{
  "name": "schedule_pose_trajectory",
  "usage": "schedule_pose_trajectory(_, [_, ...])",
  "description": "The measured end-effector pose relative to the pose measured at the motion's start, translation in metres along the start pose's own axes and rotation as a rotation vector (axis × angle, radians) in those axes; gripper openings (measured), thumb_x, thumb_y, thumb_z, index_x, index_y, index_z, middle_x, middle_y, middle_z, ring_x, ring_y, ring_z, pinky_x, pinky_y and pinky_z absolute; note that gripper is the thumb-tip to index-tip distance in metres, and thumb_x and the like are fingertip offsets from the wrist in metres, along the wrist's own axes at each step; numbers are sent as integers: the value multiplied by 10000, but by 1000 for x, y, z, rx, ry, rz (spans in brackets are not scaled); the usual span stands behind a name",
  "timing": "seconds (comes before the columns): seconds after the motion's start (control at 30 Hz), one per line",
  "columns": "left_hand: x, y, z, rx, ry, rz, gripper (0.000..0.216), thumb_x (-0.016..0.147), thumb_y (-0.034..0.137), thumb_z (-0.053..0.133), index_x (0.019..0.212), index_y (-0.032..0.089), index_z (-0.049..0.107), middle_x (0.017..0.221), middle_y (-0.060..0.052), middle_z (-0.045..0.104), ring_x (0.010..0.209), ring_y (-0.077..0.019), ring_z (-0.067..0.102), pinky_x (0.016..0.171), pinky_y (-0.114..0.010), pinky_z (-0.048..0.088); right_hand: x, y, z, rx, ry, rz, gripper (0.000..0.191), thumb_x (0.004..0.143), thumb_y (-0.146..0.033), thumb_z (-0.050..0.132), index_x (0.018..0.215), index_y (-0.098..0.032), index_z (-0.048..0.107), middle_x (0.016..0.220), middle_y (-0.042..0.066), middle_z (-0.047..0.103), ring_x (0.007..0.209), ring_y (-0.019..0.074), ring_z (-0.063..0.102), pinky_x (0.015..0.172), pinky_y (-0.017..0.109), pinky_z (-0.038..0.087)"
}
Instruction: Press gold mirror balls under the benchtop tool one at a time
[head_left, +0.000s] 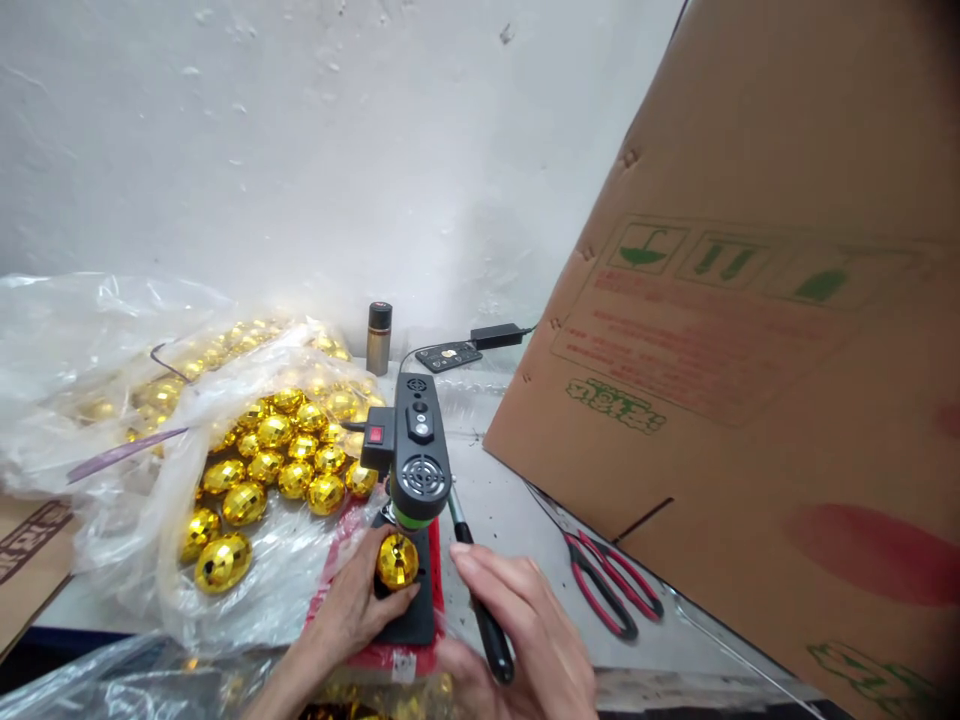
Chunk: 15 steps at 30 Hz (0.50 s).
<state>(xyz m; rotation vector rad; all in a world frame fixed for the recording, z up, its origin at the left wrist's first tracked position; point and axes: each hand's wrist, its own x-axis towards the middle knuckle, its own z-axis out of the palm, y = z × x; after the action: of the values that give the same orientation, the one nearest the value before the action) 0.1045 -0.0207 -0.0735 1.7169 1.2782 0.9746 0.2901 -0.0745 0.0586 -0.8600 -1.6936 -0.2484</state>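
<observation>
Lying between the thumb and fingers of the left hand (358,592), a gold faceted ball (397,564) is held at the lower centre of the frame, just below the head of a black press (422,430); the grip is closed around the ball's sides, and its top is left exposed. The right hand (536,620), at the lower right of centre, is loosely curled beside the black lever handle (489,632), which is touched by a fingertip; how firmly it is gripped cannot be told. The press is stood on a black base (409,625), beneath which a red sheet (373,657) is spread. At the left of the frame, a large clear plastic bag (135,545) is filled with many gold balls (274,431); some are seen plainly at its opened front, and others are veiled by the plastic behind. A purple strip (124,455) is laid across it. More clear plastic (112,672) is seen along the bottom edge, with gold pieces partly hidden under the hands. The right side is filled by a big cardboard box (720,400), printed in green and red, whose inside is hidden. Red-and-black-handled scissors (583,580) are placed beside its lower edge. By the wall, a dark-capped cylindrical container (379,340) is stood upright, its contents hidden, near a black adapter (496,336).
</observation>
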Motion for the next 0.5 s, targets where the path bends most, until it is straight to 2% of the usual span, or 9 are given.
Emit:
schedule_pose_trajectory(0.07, [0,-1,1,-16,-8,-1,469,837,401,774,1263,234,672,1211,-114,771,1115,-343,710,1038,-501,560,12,-6,10,46,14,24,198,1101,-343,555,1107,-201,693,919,63,758,814,162,760,715,264,606])
schedule_pose_trajectory(0.2, [0,2,3,-2,-10,-25,484,823,405,790,1263,234,683,1226,-118,766,1136,-360,695,1023,-500,554,6,-15,30,78,41,101,325,1125,-233,426,815,-222,522,744,-12,608,619,94,567,611,228,472])
schedule_pose_trajectory(0.33, [-1,7,3,5,-19,-48,491,806,362,779,1266,219,684,1239,-137,762,1152,-378,688,1024,-523,544,-11,-17,43,15,114,164,358,1098,-127,356,765,-233,433,713,-28,540,599,96,493,652,238,466])
schedule_pose_trajectory(0.5, [-1,5,4,-27,-17,-38,482,797,325,771,1262,229,686,1207,-122,772,1116,-359,707,1018,-508,564,-21,-14,42,22,86,183,344,1084,-163,398,764,-237,500,702,-26,570,568,117,543,688,263,531])
